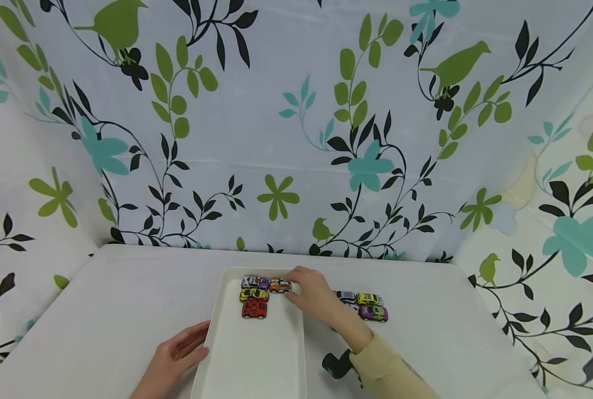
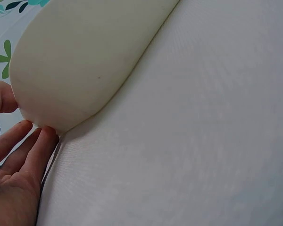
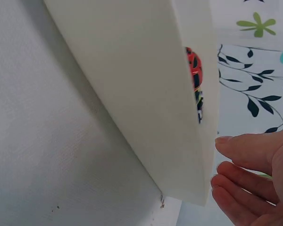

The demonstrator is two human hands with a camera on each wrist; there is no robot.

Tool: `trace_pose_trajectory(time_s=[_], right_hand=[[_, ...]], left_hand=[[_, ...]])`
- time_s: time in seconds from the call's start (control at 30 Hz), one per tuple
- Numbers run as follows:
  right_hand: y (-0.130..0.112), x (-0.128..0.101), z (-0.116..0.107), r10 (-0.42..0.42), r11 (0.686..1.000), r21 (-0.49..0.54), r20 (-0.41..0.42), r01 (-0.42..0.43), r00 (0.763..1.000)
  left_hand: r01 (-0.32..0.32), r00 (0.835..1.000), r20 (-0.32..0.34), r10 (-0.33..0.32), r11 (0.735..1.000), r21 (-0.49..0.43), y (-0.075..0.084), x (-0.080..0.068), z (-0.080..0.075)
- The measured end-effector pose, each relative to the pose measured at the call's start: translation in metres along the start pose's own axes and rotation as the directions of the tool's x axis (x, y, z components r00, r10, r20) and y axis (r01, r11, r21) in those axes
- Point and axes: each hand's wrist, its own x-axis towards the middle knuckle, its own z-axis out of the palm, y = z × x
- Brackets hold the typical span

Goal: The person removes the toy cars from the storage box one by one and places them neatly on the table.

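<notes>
White tray (image 1: 256,354) is touched at its left edge by left hand (image 1: 174,357), fingers flat. Orange car (image 1: 279,286) in tray's far end is touched by right hand (image 1: 312,293); grip can't be told. 3 cars (image 1: 254,295) are parked beside it, 3 more (image 1: 367,306) on table (image 1: 102,310), right of tray.

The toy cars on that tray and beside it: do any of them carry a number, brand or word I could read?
None can be read. The toy cars in the white tray and the three on the table bear coloured markings, but they are too small and blurred to make out. The tray and the patterned backdrop carry no writing.
</notes>
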Motion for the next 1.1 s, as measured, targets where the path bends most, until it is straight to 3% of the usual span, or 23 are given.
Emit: trace_pose_trajectory(time_s=[0.47,0.8,1.1], right_hand=[[0.009,0.014,0.024,0.051,0.996,-0.077,0.108,-0.043,0.993],[0.016,0.01,0.033,-0.06,0.99,-0.124,0.05,0.066,0.997],[0.023,0.005,0.038,-0.121,0.989,-0.084,0.004,0.121,0.993]], left_hand=[[0.016,1.0,-0.02,-0.016,1.0,-0.012,0.0,-0.002,0.003],[0.004,1.0,-0.021,-0.004,1.0,-0.03,-0.002,0.0,0.003],[0.004,1.0,-0.025,-0.004,1.0,-0.025,-0.002,0.0,0.004]])
